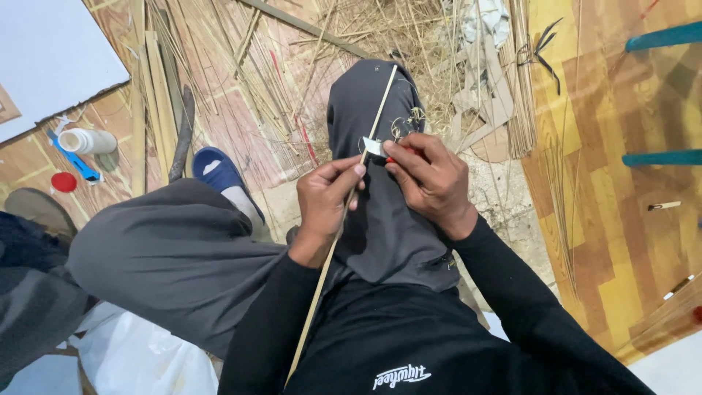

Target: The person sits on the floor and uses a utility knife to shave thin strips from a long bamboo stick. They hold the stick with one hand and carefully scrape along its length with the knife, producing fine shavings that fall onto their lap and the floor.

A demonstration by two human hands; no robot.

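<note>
A long thin bamboo strip (382, 102) runs from my lap up over my raised right knee in grey trousers (380, 219). My left hand (327, 201) pinches the strip between thumb and fingers near its middle. My right hand (431, 179) grips a small knife with a red handle, and its pale blade (374, 146) rests against the strip just above my left thumb. The two hands almost touch. Thin curled shavings (407, 121) hang beside the blade.
Heaps of bamboo strips and straw (241, 66) cover the floor ahead. A blue slipper (216, 170) is on my left foot. A white bottle (88, 140), a red cap (63, 182) and a blue tool lie at left. Teal bars (662, 36) stand at right.
</note>
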